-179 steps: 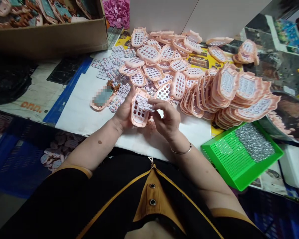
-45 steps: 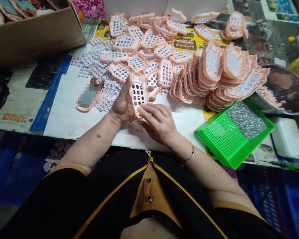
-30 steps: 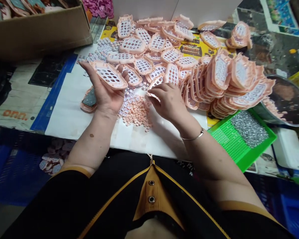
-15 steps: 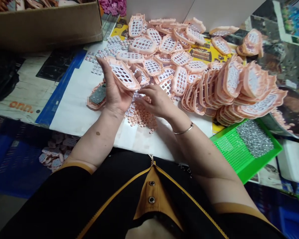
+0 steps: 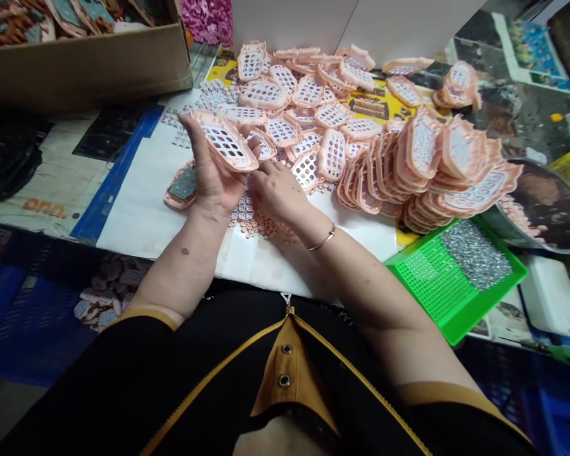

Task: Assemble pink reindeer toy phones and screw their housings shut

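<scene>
A pink plastic shell with rows of holes rests tilted in my left hand, fingers behind it and thumb at its left edge. My right hand is beside the shell's lower end, over small parts, its fingers bent together. Whatever its fingertips may hold is hidden. Under and beside it lie small pink buttons and printed square button pieces. Left of my left hand, a pink shell with a grey-green board lies on the white work surface.
More holed shells are heaped behind my hands. Stacked shells lean to the right. A green basket holds small metal screws beside a metal bowl. A cardboard box of parts stands at far left.
My right hand has moved left and slightly down, its fingers drawing in near the shell's lower end. My left hand keeps hold of the shell. The view has shifted slightly.
</scene>
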`<action>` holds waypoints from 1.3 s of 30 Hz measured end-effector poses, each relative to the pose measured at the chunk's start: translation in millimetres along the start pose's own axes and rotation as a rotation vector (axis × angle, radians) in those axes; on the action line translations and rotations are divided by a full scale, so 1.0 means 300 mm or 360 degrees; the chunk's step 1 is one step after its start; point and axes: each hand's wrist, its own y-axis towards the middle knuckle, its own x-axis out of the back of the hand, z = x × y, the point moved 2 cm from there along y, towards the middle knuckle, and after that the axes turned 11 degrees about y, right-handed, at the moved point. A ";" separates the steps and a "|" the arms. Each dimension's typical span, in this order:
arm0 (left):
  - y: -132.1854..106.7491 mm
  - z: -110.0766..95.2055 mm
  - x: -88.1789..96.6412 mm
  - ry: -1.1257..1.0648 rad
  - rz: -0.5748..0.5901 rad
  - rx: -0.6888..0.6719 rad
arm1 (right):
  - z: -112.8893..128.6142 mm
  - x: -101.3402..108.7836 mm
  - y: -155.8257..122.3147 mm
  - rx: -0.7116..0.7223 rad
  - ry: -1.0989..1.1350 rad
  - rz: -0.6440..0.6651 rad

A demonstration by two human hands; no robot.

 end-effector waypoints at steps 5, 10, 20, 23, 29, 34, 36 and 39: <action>0.006 -0.001 0.010 -0.0077 0.0002 0.0008 | 0.018 -0.007 0.013 -0.0089 -0.0063 -0.0128; 0.006 0.001 0.007 -0.0042 -0.0017 0.0002 | -0.082 0.037 -0.027 -0.0350 0.0845 -0.0592; 0.021 0.077 0.018 0.0041 0.0165 0.0247 | -0.116 0.073 -0.174 -0.0786 0.2324 -0.0865; 0.011 0.107 0.012 0.0161 0.0245 0.0314 | -0.127 0.067 -0.181 -0.0712 0.2301 -0.0907; -0.030 0.163 -0.001 0.0407 0.0535 0.0500 | -0.135 0.051 -0.184 -0.0270 0.1774 -0.1338; -0.044 0.182 -0.001 0.0425 0.0734 0.0617 | -0.086 0.059 -0.198 -0.0037 0.1353 -0.1365; -0.043 0.175 -0.008 0.0346 0.0714 0.0576 | -0.070 0.077 -0.204 0.0011 0.1124 -0.1295; -0.040 0.165 -0.018 0.0269 0.0616 0.0528 | -0.058 0.110 -0.210 0.0146 0.0897 -0.1157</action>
